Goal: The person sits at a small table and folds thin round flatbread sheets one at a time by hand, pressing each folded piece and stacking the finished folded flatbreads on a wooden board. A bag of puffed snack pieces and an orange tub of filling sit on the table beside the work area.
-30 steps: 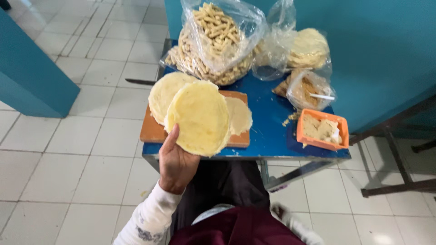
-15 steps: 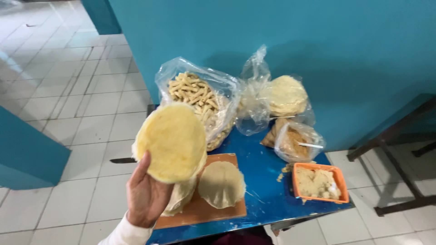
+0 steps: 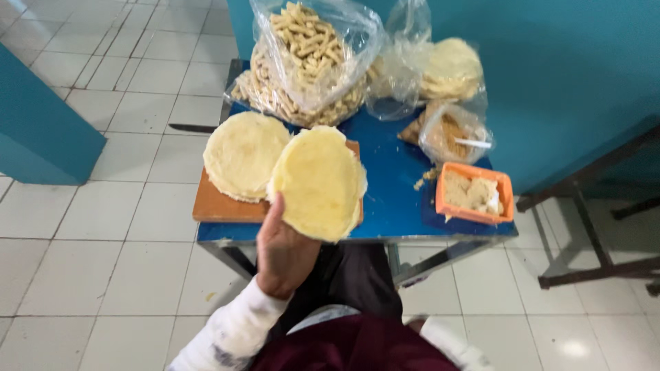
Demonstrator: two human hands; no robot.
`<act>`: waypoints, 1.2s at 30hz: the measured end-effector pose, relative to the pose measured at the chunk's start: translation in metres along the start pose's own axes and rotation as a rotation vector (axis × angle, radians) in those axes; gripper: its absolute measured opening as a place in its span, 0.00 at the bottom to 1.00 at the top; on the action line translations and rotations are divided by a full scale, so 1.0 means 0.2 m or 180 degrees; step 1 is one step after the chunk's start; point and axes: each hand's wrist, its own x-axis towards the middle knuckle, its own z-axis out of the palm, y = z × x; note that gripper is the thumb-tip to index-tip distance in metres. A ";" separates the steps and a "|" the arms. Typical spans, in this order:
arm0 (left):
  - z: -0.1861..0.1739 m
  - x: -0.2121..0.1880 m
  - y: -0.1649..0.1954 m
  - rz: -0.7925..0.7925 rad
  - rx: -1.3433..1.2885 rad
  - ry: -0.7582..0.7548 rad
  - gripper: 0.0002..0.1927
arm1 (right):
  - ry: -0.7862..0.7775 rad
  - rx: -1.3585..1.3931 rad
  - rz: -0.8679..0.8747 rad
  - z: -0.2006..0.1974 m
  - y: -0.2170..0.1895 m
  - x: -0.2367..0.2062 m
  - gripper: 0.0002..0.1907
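While my left hand [image 3: 285,251] grips one thin yellow flatbread [image 3: 317,182] by its lower edge, I have brought it back down from beside the bag of fried sticks [image 3: 309,62] to over the wooden board [image 3: 213,205], beside the stack [image 3: 244,154]. My right hand is out of view.

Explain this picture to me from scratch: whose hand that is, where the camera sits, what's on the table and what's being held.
The camera is worn on a person's head and looks down, so the arm rising from the bottom is their own. That is the left hand, holding up a round yellow flatbread. The right hand is out of view. Below is a small blue table. On it lie a wooden board with a stack of flatbreads, a big bag of stick snacks, a bag of more flatbreads, a small bag of crumbs, and an orange tray of pale filling.
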 end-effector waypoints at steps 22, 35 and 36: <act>-0.44 0.12 -0.41 0.0752 0.0804 -0.0051 0.26 | 0.2712 0.2259 -0.3221 -0.45 -1.01 0.17 0.03; -0.22 0.13 -0.20 0.0552 0.1967 0.0488 0.23 | 0.1561 0.4094 -0.2304 -0.53 -1.07 0.10 0.18; -0.20 0.14 -0.18 0.0469 0.1962 0.0377 0.24 | 0.1717 0.3974 -0.2421 -0.53 -1.08 0.10 0.19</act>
